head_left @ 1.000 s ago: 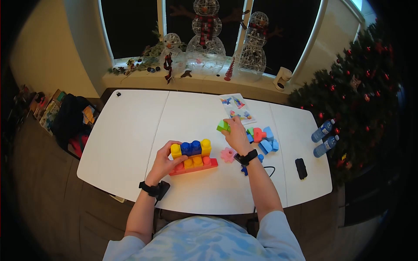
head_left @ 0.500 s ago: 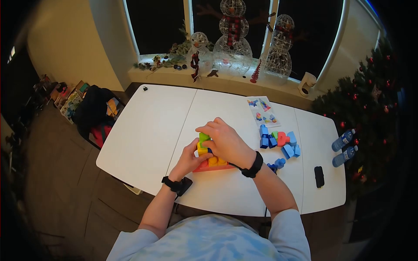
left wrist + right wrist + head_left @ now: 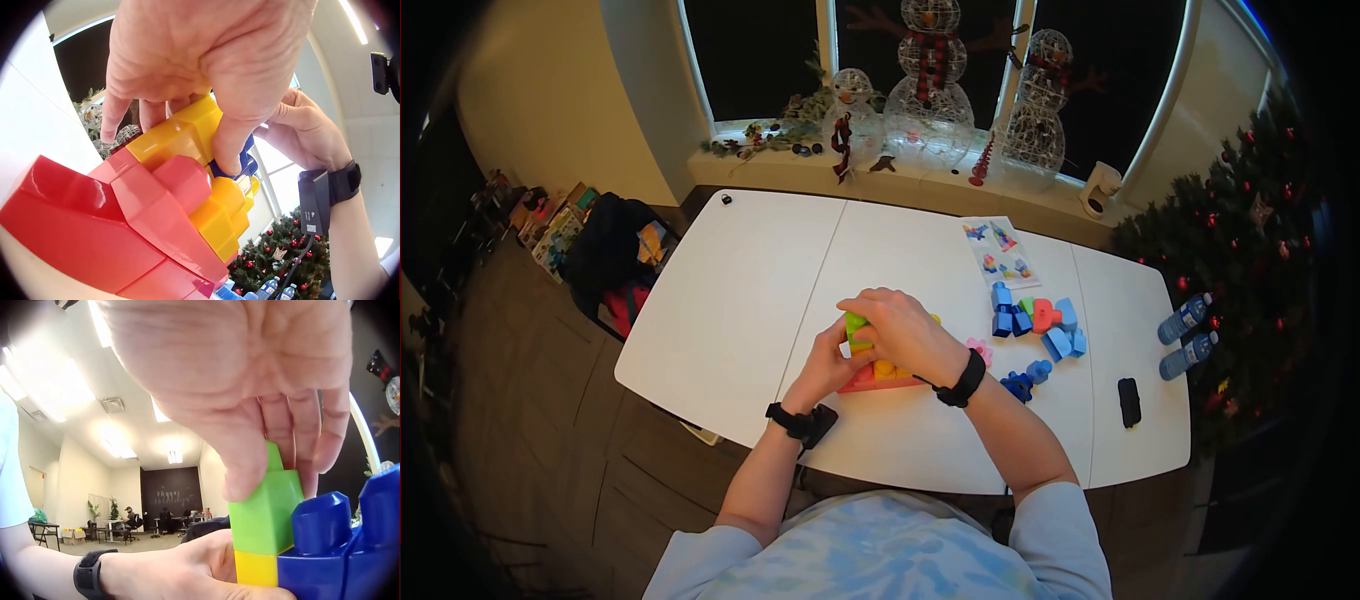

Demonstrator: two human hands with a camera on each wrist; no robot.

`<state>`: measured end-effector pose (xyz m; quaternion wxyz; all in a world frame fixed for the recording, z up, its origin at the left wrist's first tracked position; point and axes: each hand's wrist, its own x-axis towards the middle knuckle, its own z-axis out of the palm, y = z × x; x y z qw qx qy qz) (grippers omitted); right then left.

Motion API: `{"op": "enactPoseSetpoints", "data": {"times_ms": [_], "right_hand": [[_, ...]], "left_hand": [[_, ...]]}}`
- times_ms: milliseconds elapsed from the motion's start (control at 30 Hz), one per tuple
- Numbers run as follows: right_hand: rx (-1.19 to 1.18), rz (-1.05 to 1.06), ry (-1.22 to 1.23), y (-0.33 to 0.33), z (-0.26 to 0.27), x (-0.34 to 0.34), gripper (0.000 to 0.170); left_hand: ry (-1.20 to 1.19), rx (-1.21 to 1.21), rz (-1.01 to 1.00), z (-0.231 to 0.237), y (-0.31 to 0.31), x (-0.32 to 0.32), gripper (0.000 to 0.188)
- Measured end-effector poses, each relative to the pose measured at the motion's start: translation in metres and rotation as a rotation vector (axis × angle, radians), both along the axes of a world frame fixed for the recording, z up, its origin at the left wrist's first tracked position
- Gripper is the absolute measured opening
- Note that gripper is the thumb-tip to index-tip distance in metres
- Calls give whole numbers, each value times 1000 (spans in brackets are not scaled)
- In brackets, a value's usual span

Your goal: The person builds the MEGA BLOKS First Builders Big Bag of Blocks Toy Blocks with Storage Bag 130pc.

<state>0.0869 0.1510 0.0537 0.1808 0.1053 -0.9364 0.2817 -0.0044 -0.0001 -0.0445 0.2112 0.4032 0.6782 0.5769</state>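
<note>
Green in the head view, a plastic block (image 3: 856, 325) peeks from under the right hand (image 3: 912, 332), above a long red base (image 3: 865, 386) running left to right. From the left wrist, the left hand (image 3: 206, 56) pinches a smooth yellow block (image 3: 172, 140); from the right wrist, the right hand pinches the plastic block, tall, knob up, on yellow.

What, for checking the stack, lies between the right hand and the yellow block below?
The green block, which the right hand pinches, as the right wrist view shows.
</note>
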Motion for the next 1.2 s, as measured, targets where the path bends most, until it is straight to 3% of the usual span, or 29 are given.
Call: {"op": "enactPoseSetpoints", "data": {"times_ms": [267, 333, 467, 533, 600, 700, 900, 1000, 1133, 1200], "right_hand": [[-48, -39, -130, 12, 12, 10, 48], [-131, -108, 109, 41, 14, 16, 49], [46, -631, 81, 119, -14, 26, 45], [188, -828, -288, 137, -25, 37, 38], [297, -920, -454, 154, -60, 44, 31], [334, -1016, -501, 160, -85, 57, 21], [327, -1051, -398, 169, -132, 53, 17], [354, -1003, -406, 167, -128, 54, 15], [375, -939, -407, 147, -65, 60, 26], [-63, -686, -222, 118, -13, 61, 42]], "left_hand": [[24, -21, -5, 8, 0, 1, 44], [45, -10, -2, 2, 2, -3, 46], [7, -80, 23, 8, 2, -1, 52], [36, -67, 24, 4, 2, -2, 51], [62, -53, 31, 7, 4, -1, 51], [33, 87, 8, 21, 5, 6, 49], [-2, 108, 63, 29, 9, 5, 44], [12, 91, 56, 28, 10, 4, 43], [-47, 92, 43, 27, 10, 2, 42], [-30, 93, 37, 26, 10, 2, 42]]}}
